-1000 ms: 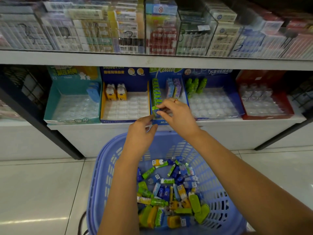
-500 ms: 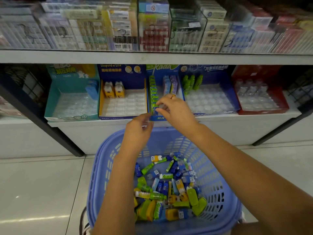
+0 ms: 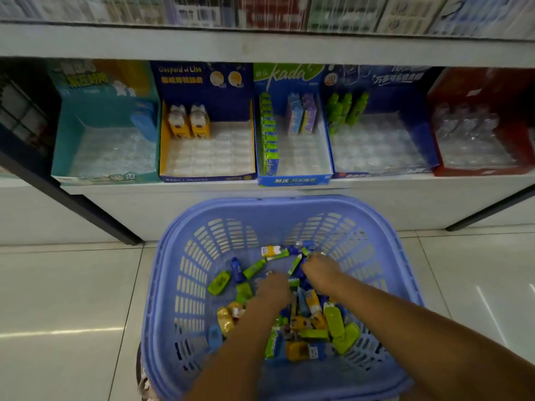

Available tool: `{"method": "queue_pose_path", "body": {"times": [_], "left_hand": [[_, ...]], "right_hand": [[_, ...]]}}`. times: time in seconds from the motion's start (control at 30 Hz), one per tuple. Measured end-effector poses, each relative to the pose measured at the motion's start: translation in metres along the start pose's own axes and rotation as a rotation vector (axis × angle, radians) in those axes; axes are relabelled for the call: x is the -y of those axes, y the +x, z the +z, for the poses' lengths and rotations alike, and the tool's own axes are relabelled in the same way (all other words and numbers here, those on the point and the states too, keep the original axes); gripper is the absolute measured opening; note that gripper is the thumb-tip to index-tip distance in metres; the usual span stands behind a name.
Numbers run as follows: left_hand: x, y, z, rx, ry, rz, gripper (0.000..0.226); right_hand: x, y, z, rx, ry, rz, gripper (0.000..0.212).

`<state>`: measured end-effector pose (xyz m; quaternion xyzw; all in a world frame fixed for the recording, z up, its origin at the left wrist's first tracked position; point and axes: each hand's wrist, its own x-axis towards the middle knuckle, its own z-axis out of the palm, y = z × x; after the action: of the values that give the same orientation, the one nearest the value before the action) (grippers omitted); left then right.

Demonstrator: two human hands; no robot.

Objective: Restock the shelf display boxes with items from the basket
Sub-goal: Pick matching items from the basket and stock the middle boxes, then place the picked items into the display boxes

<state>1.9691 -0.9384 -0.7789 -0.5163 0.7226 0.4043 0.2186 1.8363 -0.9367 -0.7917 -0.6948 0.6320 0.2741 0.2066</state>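
A lilac plastic basket (image 3: 185, 285) stands on the floor below the shelf, holding several small green, blue and yellow packets (image 3: 333, 319). Both of my hands are down inside it. My left hand (image 3: 272, 287) lies on the pile near the middle, fingers pointing down among the packets. My right hand (image 3: 321, 269) is just beyond it, over green and blue packets at the far side; its fingertips are hidden. On the shelf, the kada display box (image 3: 292, 180) has a full row of green packs (image 3: 269, 134) along its left side.
Four more display boxes line the shelf: a teal box (image 3: 107, 140), a yellow-lined Gaspard et Lisa box (image 3: 208, 151) with two figures, a blue box (image 3: 376, 146) with green bottles, and a red box (image 3: 477, 146). An upper shelf (image 3: 260, 44) overhangs them. Pale floor tiles surround the basket.
Both hands have dropped from the front of the kada box down into the basket. The camera has tilted lower and closer.
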Motion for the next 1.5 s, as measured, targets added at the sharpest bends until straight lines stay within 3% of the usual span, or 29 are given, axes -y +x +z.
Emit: {"method": "queue_pose_path", "body": {"times": [0.2,0.37,0.43,0.47,0.53,0.6,0.67,0.77,0.97,1.07,1.23,1.33,1.5], "left_hand": [[0.010,0.014,0.030,-0.029,0.005,0.000,0.023],[0.006,0.024,0.033,-0.010,0.033,-0.027,0.022],[0.008,0.026,0.029,-0.011,-0.051,-0.042,0.015],[0.010,0.027,0.025,-0.018,-0.187,-0.071,0.023],[0.014,0.027,0.012,0.017,-0.605,-0.145,0.034],[0.012,0.017,-0.009,0.105,-1.035,-0.156,0.024],[0.004,0.003,-0.031,0.194,-1.330,-0.055,0.011],[-0.013,-0.020,-0.059,0.262,-1.449,0.166,0.016],[-0.060,-0.065,-0.099,0.090,-1.368,0.424,0.007],[-0.086,-0.076,-0.110,-0.138,-1.229,0.484,0.007],[-0.126,-0.084,-0.118,-0.563,-0.928,0.616,0.017],[-0.148,-0.082,-0.114,-0.674,-0.879,0.665,0.020],[-0.180,-0.067,-0.116,-0.862,-0.776,0.663,0.029]], "right_hand": [[-0.006,0.019,0.022,0.068,-0.243,-0.088,0.031],[-0.017,0.021,0.016,-0.019,-0.128,-0.181,0.032],[-0.018,0.018,0.008,-0.009,0.093,-0.167,0.017],[-0.019,0.014,0.003,-0.026,0.269,-0.143,0.012],[-0.023,0.002,-0.016,-0.071,0.677,-0.052,0.018],[-0.030,-0.014,-0.039,-0.079,1.059,-0.008,0.020],[-0.042,-0.035,-0.061,-0.061,1.304,-0.074,0.017],[-0.062,-0.070,-0.091,-0.110,1.452,-0.224,0.021],[-0.089,-0.125,-0.132,-0.236,1.547,-0.429,0.032],[-0.105,-0.148,-0.143,-0.336,1.524,-0.459,0.032],[-0.129,-0.167,-0.152,-0.581,1.523,-0.335,0.031],[-0.140,-0.169,-0.154,-0.688,1.681,-0.235,0.026],[-0.157,-0.166,-0.159,-0.728,1.737,-0.088,0.017]]}}
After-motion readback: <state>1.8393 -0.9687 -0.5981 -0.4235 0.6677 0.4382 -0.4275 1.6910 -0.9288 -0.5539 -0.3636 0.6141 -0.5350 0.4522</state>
